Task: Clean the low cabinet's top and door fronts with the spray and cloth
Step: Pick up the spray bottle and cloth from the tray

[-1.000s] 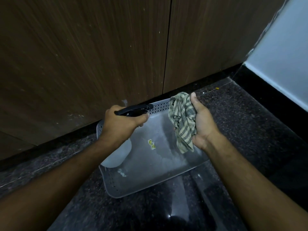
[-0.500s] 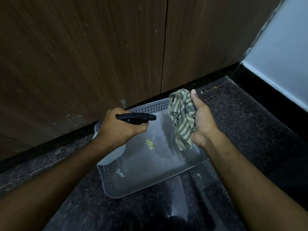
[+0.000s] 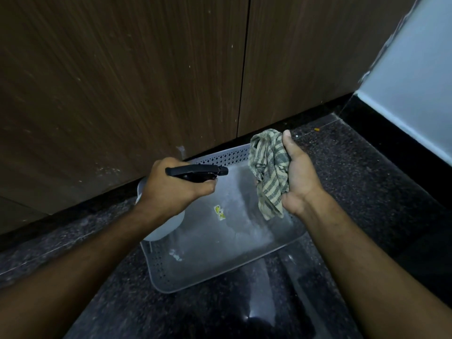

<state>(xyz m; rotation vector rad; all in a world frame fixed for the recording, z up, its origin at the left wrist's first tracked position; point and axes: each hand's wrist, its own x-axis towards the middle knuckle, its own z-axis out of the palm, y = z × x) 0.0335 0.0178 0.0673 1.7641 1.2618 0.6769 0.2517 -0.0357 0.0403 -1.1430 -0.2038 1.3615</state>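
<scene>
I hold the spray bottle [image 3: 193, 172] in my left hand [image 3: 171, 189], fingers wrapped on the trigger, nozzle toward the striped cloth [image 3: 269, 172] bunched in my right hand [image 3: 298, 177]. Both are above a grey tray [image 3: 220, 270] on the dark floor [image 3: 354, 192]. Beyond my hands, the door fronts [image 3: 122, 81] show pale specks; I judge wiping is mostly left.
</scene>
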